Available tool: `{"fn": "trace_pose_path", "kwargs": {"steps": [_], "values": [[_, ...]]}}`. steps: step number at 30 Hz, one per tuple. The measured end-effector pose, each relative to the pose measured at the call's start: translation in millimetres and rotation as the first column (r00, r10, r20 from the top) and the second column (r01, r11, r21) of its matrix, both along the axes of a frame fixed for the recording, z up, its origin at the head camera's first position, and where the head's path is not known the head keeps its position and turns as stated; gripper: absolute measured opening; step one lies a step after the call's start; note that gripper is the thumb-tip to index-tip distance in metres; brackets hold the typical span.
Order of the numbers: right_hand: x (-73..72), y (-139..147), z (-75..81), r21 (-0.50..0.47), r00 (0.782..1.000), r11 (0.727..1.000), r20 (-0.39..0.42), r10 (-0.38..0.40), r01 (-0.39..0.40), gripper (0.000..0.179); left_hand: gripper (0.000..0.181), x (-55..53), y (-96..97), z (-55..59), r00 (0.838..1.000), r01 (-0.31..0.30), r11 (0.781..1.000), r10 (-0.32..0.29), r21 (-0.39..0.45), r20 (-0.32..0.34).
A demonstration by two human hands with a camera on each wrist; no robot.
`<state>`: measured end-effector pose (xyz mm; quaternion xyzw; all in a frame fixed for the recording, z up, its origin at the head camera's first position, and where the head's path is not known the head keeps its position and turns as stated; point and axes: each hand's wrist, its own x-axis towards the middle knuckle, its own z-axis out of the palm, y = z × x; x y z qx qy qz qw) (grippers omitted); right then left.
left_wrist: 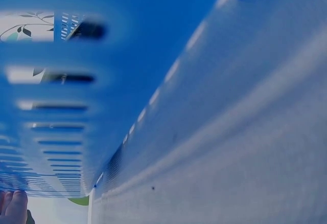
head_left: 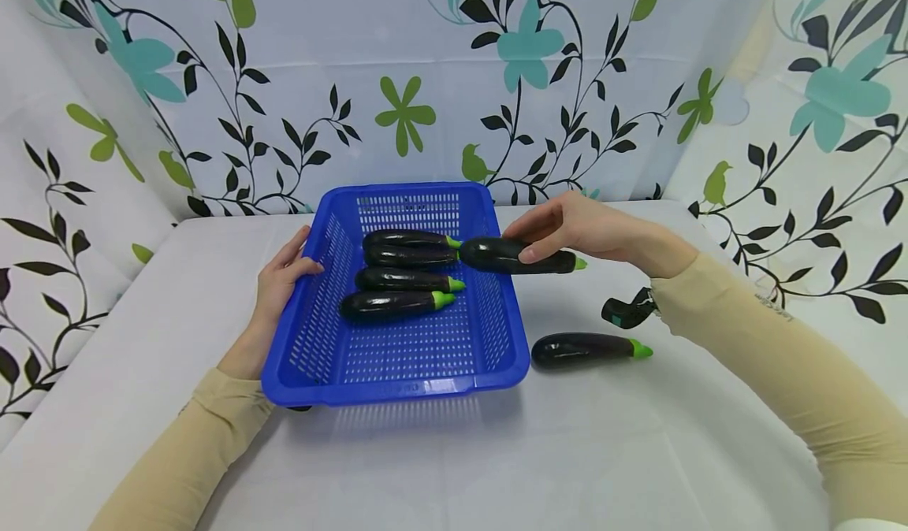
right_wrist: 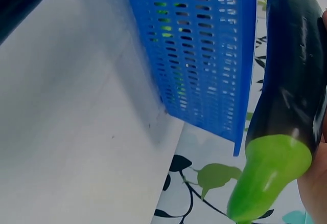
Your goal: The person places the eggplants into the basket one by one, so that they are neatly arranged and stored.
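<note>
A blue plastic basket with slotted walls stands before me, and several dark eggplants with green stem ends lie side by side in it. My left hand grips the basket's left rim with the thumb over the edge; in the left wrist view only some fingertips show beside the slotted wall. Over the right rim, my right hand holds another eggplant between thumb and fingers, its green end pointing right in the head view. One more eggplant lies on the table to the basket's right.
A white cloth covers the table. Patterned curtains with leaves and flowers hang behind it and at both sides. A small black object with a green patch shows below my right wrist.
</note>
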<state>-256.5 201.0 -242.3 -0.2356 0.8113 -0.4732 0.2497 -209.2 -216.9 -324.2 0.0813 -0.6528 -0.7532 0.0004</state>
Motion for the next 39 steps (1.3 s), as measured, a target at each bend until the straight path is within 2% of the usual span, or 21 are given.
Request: {"fn": "trace_pose_path", "kwargs": {"steps": [7, 17, 30, 39], "values": [[4.6, -16, 3.8, 0.031, 0.999, 0.999, -0.031, 0.029, -0.028, 0.041, 0.067, 0.5, 0.3, -0.7, 1.0, 0.01, 1.0, -0.01, 0.007, -0.01], [2.9, -43, 4.1, 0.042, 0.994, 0.995, -0.061, 0.09, -0.088, 0.041, 0.067, 0.2, -0.3, -1.0, 1.0, 0.018, 1.0, -0.017, 0.024, -0.002], [1.4, -83, 5.4, 0.017, 0.986, 0.987, -0.036, 0.163, -0.162, 0.043, 0.067, 0.5, 3.4, 0.3, 1.0, -0.001, 0.999, 0.002, 0.037, -0.015], [3.1, -111, 10.1, 0.031, 0.974, 0.974, -0.023, 0.225, -0.225, 0.043, 0.068, 1.0, 2.5, 0.1, 1.0, -0.006, 1.0, 0.006, -0.028, -0.009]]}}
